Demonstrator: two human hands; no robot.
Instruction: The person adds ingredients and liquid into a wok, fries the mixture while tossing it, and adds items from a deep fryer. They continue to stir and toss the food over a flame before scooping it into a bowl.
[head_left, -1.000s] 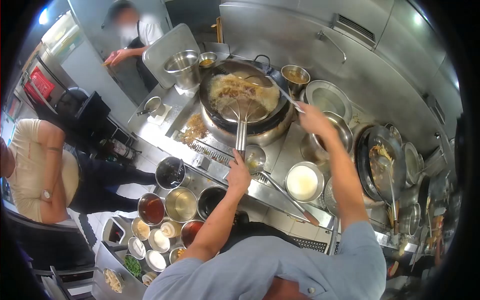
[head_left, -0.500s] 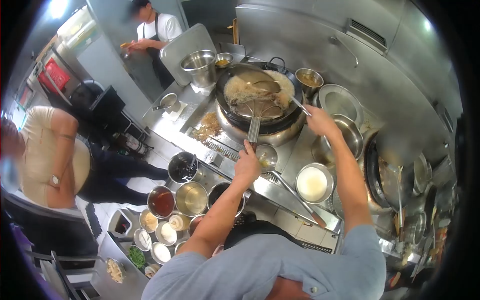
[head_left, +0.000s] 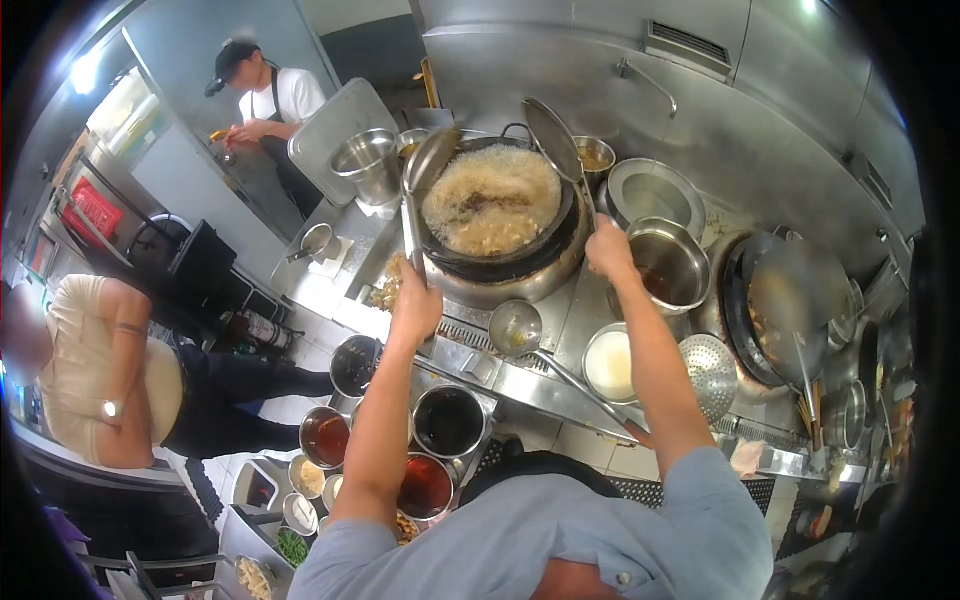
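Steel round wok (head_left: 545, 232) of pale fried noodles (head_left: 490, 200) sits at twelve o'clock. Left hand (head_left: 417, 305) clenches a long-handled steel ladle (head_left: 432, 158) at its nine, right hand (head_left: 607, 250) a second steel ladle (head_left: 552, 128) at two. Careless lifting risks spilling noodles.

Two woks (head_left: 495, 200), one strainer (head_left: 708, 362), two other people (head_left: 90, 370), seemingly three ladles (head_left: 515, 328)

A commercial restaurant kitchen is working its cooking line, with a large wok (head_left: 490, 205) of fried food sitting in a stainless-steel range (head_left: 520, 285) backed by steel wall panels (head_left: 560, 70). Right of the wok, a second wok (head_left: 790, 300) and a perforated skimmer (head_left: 708, 362) are lying ready. In front of the wok, round tubs of sauces (head_left: 448, 420) are standing in rows, while beyond it to the left a worker in cap and apron (head_left: 268, 100) is standing.
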